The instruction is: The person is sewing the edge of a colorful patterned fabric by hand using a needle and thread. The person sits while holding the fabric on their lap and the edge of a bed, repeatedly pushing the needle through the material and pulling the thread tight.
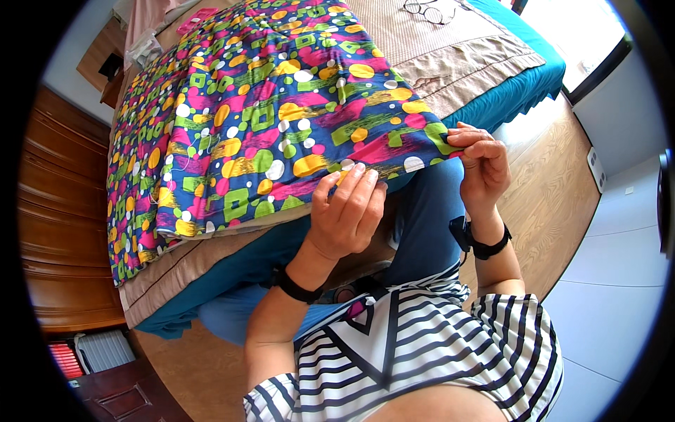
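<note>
A large cloth [261, 114] with bright blobs of pink, yellow, green and white on navy lies spread over a bed. My right hand [486, 165] pinches its near right corner between thumb and fingers, lifted a little off the bed's edge. Along the near edge of the same cloth, my left hand [348, 209] has its fingers bent over the fabric; its thumb is hidden. A loose white thread [188, 156] trails across the cloth's left part.
The bed has a beige quilted cover [460, 77] over a teal sheet [524, 91]. Eyeglasses [430, 11] lie at its far side. A wooden wardrobe [65, 218] stands at left; wood flooring [545, 165] and a pale cabinet [610, 295] are at right.
</note>
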`<state>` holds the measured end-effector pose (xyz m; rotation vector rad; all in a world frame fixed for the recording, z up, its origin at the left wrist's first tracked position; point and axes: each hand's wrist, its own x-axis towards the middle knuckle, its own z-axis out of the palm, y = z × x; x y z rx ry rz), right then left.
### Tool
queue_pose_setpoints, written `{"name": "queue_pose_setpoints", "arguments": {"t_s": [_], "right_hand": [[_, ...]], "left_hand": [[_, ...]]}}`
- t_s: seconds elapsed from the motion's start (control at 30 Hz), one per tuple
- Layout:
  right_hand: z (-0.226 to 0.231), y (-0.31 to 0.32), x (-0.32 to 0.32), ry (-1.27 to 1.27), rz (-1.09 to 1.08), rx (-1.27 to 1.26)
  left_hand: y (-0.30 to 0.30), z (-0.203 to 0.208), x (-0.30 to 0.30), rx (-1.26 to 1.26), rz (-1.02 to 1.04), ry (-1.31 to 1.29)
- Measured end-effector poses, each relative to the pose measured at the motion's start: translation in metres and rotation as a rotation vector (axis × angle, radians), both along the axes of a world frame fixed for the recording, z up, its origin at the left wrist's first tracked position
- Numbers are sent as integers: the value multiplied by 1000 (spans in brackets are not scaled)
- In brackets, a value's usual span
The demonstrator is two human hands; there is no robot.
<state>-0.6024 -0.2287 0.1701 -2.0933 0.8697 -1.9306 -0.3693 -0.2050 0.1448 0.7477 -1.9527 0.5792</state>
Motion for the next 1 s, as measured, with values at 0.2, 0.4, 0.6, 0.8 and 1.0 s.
{"name": "queue_pose_setpoints", "arguments": {"t_s": [0.2,0.4,0.6,0.8,1.0], "right_hand": [[1,-2,-2,-8,9,21],[0,-2,-2,-14,12,33],[0,-4,-3,-18,12,33],[1,-5,-4,-20,16,48],[1,-5,-4,-29,20,45]], "left_hand": [[1,2,2,16,-9,6],[-1,0,3,26,4,-18],[-2,2,5,35,-13,-30],[-4,3,4,-36,-44,-25],[-6,4,1,31,-17,-23]]}}
